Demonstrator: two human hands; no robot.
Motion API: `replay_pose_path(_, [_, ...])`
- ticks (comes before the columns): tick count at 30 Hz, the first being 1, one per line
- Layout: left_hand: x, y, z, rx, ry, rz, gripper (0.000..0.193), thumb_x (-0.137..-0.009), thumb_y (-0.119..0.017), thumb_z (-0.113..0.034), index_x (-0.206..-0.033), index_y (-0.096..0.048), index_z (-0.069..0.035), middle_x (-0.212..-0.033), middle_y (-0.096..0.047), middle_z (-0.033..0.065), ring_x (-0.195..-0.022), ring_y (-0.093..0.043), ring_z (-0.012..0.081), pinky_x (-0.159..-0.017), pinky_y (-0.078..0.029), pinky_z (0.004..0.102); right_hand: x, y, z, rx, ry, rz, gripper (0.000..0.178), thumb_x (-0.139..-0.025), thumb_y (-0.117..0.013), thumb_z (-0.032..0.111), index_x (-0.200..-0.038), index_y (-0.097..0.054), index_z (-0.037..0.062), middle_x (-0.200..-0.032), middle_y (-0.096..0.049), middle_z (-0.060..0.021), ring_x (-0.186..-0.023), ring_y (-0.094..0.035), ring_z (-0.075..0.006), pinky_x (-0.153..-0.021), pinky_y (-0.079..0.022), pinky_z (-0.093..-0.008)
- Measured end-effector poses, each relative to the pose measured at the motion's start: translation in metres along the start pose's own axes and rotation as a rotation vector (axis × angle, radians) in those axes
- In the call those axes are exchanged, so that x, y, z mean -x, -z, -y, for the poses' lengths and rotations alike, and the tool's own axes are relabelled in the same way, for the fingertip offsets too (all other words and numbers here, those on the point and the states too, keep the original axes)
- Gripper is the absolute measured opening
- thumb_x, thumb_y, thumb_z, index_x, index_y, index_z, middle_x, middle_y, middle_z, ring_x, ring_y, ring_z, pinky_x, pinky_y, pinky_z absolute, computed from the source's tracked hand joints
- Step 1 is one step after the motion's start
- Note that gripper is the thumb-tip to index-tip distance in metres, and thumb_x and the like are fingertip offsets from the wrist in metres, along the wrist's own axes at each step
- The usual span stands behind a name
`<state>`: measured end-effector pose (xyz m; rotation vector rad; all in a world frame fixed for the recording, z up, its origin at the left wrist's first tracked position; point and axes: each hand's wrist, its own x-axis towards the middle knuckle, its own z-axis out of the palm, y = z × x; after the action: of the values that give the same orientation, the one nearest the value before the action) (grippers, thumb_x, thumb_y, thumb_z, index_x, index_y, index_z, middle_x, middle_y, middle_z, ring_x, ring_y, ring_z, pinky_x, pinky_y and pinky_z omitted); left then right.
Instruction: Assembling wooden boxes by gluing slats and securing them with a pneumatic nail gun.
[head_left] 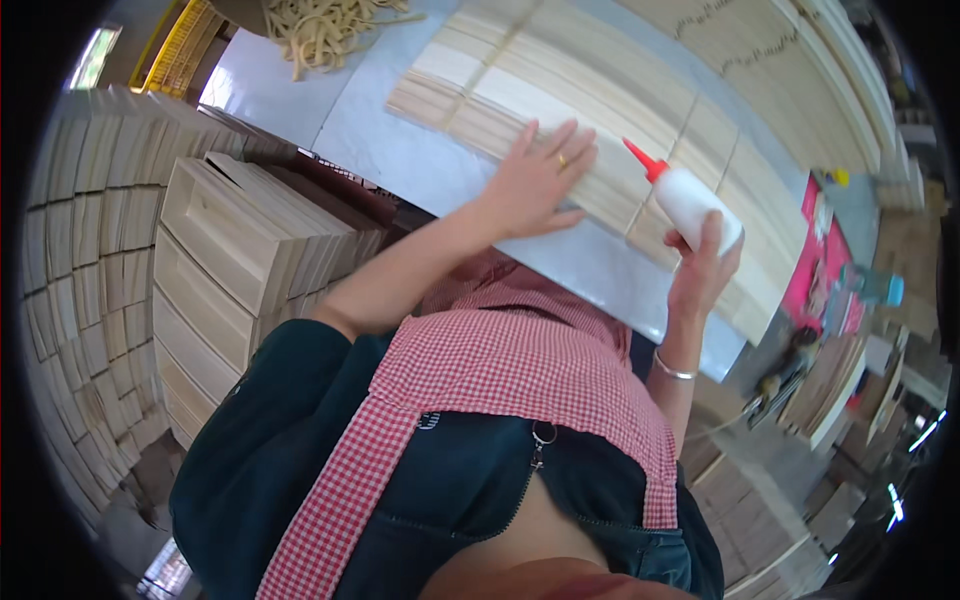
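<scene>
On the pale, glossy tabletop (365, 140), a flat row of light wooden slats (530, 95) is lying side by side, running diagonally from upper left to lower right; thin lines are crossing it, can't tell if bands or grooves. Left hand (537, 188) is resting palm down at the near edge of the slats, fingers extended and slightly spread, thumb sticking out, gripping nothing; a gold-coloured ring (563, 160) is showing on one finger. Right hand (702, 262) is grasping a white squeeze bottle (693, 203) near its base, thumb and fingers wrapping the body. Bottle is tilting over the right part of the slats, its red cone nozzle (645, 160) aiming up-left, toward the left hand but well apart from it. Can't tell how high the tip is sitting above the wood. A silver-coloured bangle (675, 371) is circling the right wrist. At the table's far left, a tangle of beige bands (325, 32) is lying in a heap. Left of the person, shallow wooden trays (222, 232) are standing stacked, with more piled wooden pieces (88, 270) behind them. Person is wearing a red-and-white checked apron (530, 365) over a dark green top (280, 440).
</scene>
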<state>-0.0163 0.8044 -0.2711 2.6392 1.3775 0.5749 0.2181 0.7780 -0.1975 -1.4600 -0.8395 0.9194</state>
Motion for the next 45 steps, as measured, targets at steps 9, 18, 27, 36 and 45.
replay_pose_path(9, [0.020, 0.007, -0.001, 0.147, 0.162, -0.068, 0.063, -0.091, -0.064, -0.032, -0.145, -0.047, -0.003, -0.160, -0.038, 0.0134, -0.151, -0.029, 0.0323, -0.120, -0.023, 0.0547, -0.101, -0.179, -0.018, -0.048, 0.065, 0.094, 0.051, -0.091, -0.075, 0.028, -0.113, -0.047, -0.0085, -0.095, -0.062, -0.0187, -0.060, -0.066, -0.0194, -0.055, -0.056, -0.0271])
replay_pose_path(18, [0.018, 0.016, 0.001, 0.168, 0.185, -0.029, 0.062, -0.091, -0.064, -0.030, -0.144, -0.049, -0.003, -0.159, -0.040, 0.0120, -0.151, -0.030, 0.0318, -0.120, -0.024, 0.0526, -0.132, -0.234, -0.037, 0.104, 0.045, 0.010, 0.055, -0.089, -0.075, 0.031, -0.111, -0.045, -0.0096, -0.096, -0.062, -0.0205, -0.057, -0.065, -0.0205, -0.053, -0.055, -0.0277])
replay_pose_path(27, [0.022, 0.003, 0.004, 0.182, 0.177, -0.087, 0.057, -0.094, -0.059, -0.033, -0.139, -0.052, 0.000, -0.157, -0.041, 0.0136, -0.148, -0.032, 0.0337, -0.119, -0.024, 0.0530, -0.081, -0.217, -0.023, 0.125, 0.060, 0.048, 0.056, -0.091, -0.074, 0.031, -0.112, -0.044, -0.0110, -0.093, -0.062, -0.0195, -0.053, -0.066, -0.0182, -0.049, -0.055, -0.0268])
replay_pose_path(36, [0.029, -0.011, 0.004, 0.095, 0.119, -0.143, 0.052, -0.096, -0.056, -0.033, -0.135, -0.055, 0.001, -0.149, -0.048, 0.0166, -0.146, -0.033, 0.0375, -0.120, -0.023, 0.0552, -0.010, -0.194, -0.017, 0.198, 0.037, 0.151, 0.052, -0.090, -0.074, 0.031, -0.109, -0.047, -0.0087, -0.087, -0.062, -0.0188, -0.051, -0.064, -0.0198, -0.049, -0.053, -0.0296])
replay_pose_path(45, [0.057, -0.016, -0.022, 0.108, 0.103, -0.166, 0.050, -0.095, -0.055, -0.029, -0.135, -0.055, 0.000, -0.145, -0.052, 0.0211, -0.143, -0.039, 0.0379, -0.120, -0.023, 0.0567, 0.032, -0.180, -0.013, 0.277, 0.019, 0.230, 0.053, -0.090, -0.075, 0.031, -0.112, -0.047, -0.0084, -0.090, -0.063, -0.0181, -0.054, -0.064, -0.0173, -0.050, -0.054, -0.0270])
